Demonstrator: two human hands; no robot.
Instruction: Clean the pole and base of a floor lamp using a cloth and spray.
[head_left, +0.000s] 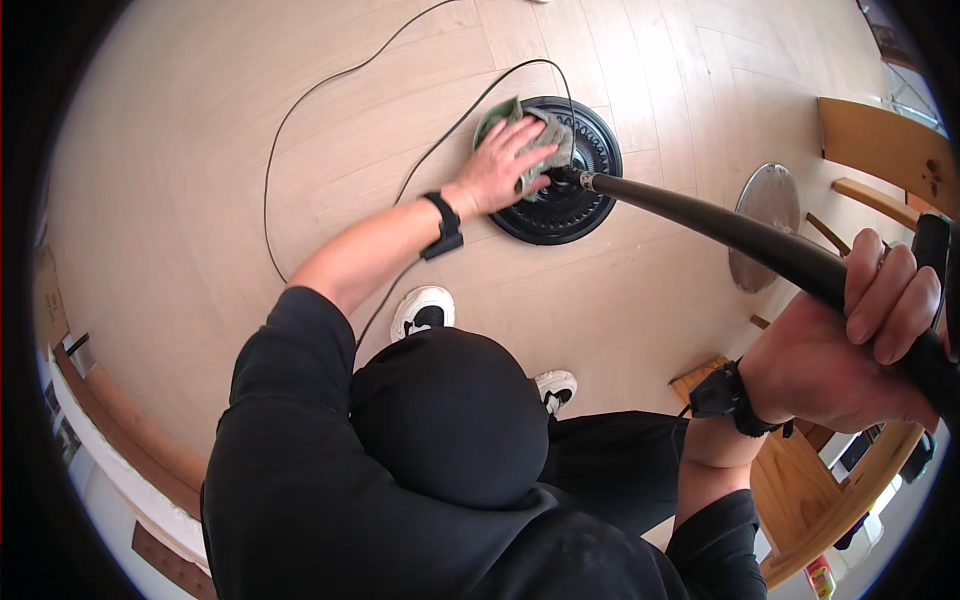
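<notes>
My left hand (496, 171) lies over a crumpled grey-green cloth (556, 141), its fingers spread and pressing it on the upper left part of a round black base (553, 226). The base belongs to a floor stand and has a ring of ribbed slots; the cloth and hand hide part of it. From its centre a dark pole (697, 208) rises towards the camera, tilted to the right. High on this pole, my right hand (832, 360) is wrapped around it. The upper end of the stand runs out at the right edge.
A thin black cord (480, 101) loops over the light wood floor (187, 187) beside the base. To the right, a round metallic disc (766, 225) stands near wooden furniture (885, 142). A wooden chair (799, 472) is at lower right. White-edged furniture (127, 465) borders the lower left.
</notes>
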